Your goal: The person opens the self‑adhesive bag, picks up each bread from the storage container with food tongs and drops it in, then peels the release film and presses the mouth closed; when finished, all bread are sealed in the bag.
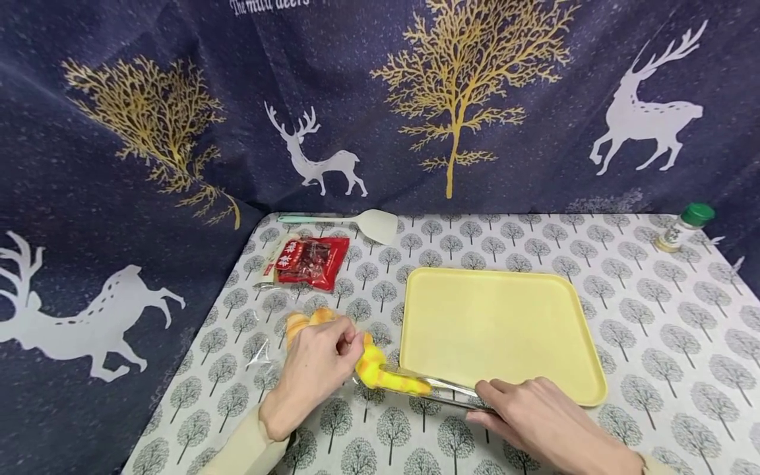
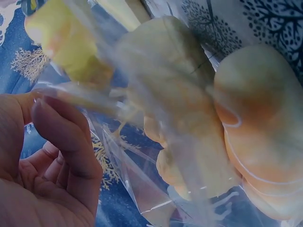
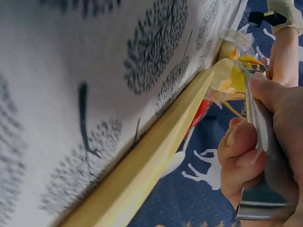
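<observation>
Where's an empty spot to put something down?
The yellow tray is bare behind its front edge. The tablecloth is free between tray and green-capped shaker, and behind the tray, between spatula and shaker. It's crowded front-left: bread, left hand, and tongs in the right hand.

White print on the curtain [image 1: 350,72], far and left of the middle, reads "The ... deers"; the word between is cut along its top and uncertain. The red packet [image 1: 320,262] at far left bears white Chinese-style characters, too blurred to read. Dark print on the bottle [image 1: 679,232] at far right is too small to read.
</observation>
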Demonstrator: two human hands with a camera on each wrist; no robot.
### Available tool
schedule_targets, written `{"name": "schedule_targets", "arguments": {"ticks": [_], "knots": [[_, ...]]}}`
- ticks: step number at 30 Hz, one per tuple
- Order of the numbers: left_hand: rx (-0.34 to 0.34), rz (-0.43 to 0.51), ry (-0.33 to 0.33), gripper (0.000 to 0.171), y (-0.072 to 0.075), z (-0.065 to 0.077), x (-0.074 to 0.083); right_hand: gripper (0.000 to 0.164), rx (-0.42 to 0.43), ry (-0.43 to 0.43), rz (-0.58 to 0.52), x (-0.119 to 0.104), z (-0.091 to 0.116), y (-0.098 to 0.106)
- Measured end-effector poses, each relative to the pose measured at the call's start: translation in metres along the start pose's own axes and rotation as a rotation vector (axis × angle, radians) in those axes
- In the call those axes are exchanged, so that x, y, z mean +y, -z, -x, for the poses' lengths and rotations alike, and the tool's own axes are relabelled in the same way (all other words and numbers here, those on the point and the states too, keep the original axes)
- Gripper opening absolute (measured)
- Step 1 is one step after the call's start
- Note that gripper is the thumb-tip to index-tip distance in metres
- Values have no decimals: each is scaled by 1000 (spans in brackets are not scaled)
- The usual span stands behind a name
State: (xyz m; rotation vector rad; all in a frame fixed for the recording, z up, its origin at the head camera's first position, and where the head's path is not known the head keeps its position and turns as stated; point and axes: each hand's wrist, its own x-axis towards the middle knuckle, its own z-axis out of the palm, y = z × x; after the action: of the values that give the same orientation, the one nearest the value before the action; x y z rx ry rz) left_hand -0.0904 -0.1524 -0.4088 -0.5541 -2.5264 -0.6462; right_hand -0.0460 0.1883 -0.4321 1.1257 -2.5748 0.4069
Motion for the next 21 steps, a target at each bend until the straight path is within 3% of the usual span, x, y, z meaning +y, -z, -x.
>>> {"name": "schedule_targets", "arguments": {"ticks": [6,12,16,21], "knots": [[-25,7,18,31,1,0,3,44,98,93,104,6,-15,-9],[-39,32,4,31,1,0,4,52,128,139,165,11,-30,-10],[-56,77,-13,32,2,0,5,44,65,123,123,14,-38,-6],[-59,110,-7,34,3,0,7,34,-107,21,-68,18,-46,-3]]}}
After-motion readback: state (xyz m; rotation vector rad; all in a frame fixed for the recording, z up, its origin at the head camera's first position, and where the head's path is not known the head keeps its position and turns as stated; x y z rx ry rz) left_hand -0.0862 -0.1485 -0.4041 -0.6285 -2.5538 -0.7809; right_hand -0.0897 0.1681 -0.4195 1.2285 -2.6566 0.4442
